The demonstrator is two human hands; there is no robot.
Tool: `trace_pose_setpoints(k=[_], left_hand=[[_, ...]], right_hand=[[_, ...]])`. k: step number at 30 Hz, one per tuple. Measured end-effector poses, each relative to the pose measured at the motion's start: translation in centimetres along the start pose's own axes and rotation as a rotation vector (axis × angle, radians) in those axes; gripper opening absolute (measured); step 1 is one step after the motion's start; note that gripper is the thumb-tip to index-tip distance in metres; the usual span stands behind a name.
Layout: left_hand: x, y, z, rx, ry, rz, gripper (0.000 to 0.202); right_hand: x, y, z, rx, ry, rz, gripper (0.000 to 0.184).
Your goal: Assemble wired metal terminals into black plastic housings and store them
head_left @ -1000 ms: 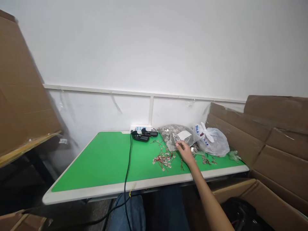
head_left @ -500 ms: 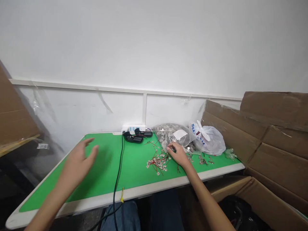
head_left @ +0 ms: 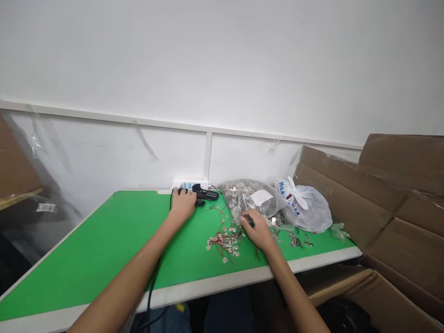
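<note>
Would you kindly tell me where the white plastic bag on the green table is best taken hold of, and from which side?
Take the tied top of the white plastic bag from above: its ears stand up clear of the clear bag and the cardboard, whereas the bulging body looks soft and may give when squeezed.

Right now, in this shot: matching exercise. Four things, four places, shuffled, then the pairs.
Things:
1. left hand
2. right hand
3. white bag
4. power strip

Places:
A. right of the clear bag, touching it
B. at the back edge of the table, by the wall
C. on the black device beside the strip
D. at the clear bag's lower edge, just right of the pile of metal rings

Pairs: 1-C, 2-D, 3-A, 4-B
</note>
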State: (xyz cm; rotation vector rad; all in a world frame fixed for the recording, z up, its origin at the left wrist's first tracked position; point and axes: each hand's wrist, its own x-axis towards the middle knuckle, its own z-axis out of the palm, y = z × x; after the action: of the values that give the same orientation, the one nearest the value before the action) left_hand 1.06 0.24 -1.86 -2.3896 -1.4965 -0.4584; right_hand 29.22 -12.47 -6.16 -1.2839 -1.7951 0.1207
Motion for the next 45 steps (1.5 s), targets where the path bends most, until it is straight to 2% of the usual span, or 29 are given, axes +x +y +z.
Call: trace_pose_setpoints(k=[5,8,10,13,16,18,20,22,24,28,31,34,39,43,45], left_hand=[[0.2,-0.2,0.7,-0.160,0.108,0.095,0.028],[-0.1,-0.4,0.4,-0.200,0.136,0.135,0.032],[-0.3,-0.5,-0.1,-0.287,0.161,0.153,0.038],[-0.5,-0.3,-0.9,-0.643,0.262,0.132,0.037],[-0.3,0.4,-1.4,-1.197,0.310,0.017,0.040],[-0.1,0.8,-1.4,-1.513,0.272,-0.099,0.048],[0.1,1.2,-1.4,-1.738,0.232,-0.218,0.054],[0.2,1.3,-1.2,-1.898,0.182,-0.312,0.054],[0.3,1.3,-0.9,-2.001,0.083,-0.366,0.051],[0.2,0.8,0.2,-2.090,-0.102,-0.450,0.055],[0.2,0.6,1.2,-2.118,-0.176,-0.520,0.050],[0.2,0.7,2.0,-2.154,-0.209,-0.555,0.050],[0.4,1.2,2.6,-2.145,-0.188,-0.584,0.059],[0.3,1.6,2.9,-2.050,-0.085,-0.577,0.054],[0.2,1.6,3.0,-1.984,-0.028,-0.570,0.059]], right_hand=[[0.0,-0.7,-0.3,0.010,0.012,-0.046,0.024],[0.0,-1.5,-0.4,0.038,-0.008,-0.060,0.022],[0.1,-2.3,-0.3,0.074,-0.080,-0.021,0.021],[0.5,-3.8,0.0,0.112,-0.300,0.048,0.019],[1.5,-5.2,0.7,0.084,-0.478,0.088,0.018],[2.3,-5.6,1.2,0.067,-0.556,0.120,0.017],[3.0,-5.6,1.7,0.070,-0.630,0.169,0.014],[3.5,-5.4,2.1,0.073,-0.696,0.221,0.014],[3.7,-5.3,2.5,0.071,-0.716,0.253,0.013],[3.8,-5.6,3.2,0.046,-0.680,0.302,0.017],[3.8,-5.9,3.7,0.020,-0.695,0.337,0.019],[3.9,-6.1,4.2,0.043,-0.697,0.316,0.009],[5.1,-7.0,4.6,0.037,-0.765,0.247,0.013],[8.3,-7.4,4.7,0.005,-0.686,0.166,0.010],[10.3,-7.2,4.7,0.098,-0.678,0.134,0.008]])
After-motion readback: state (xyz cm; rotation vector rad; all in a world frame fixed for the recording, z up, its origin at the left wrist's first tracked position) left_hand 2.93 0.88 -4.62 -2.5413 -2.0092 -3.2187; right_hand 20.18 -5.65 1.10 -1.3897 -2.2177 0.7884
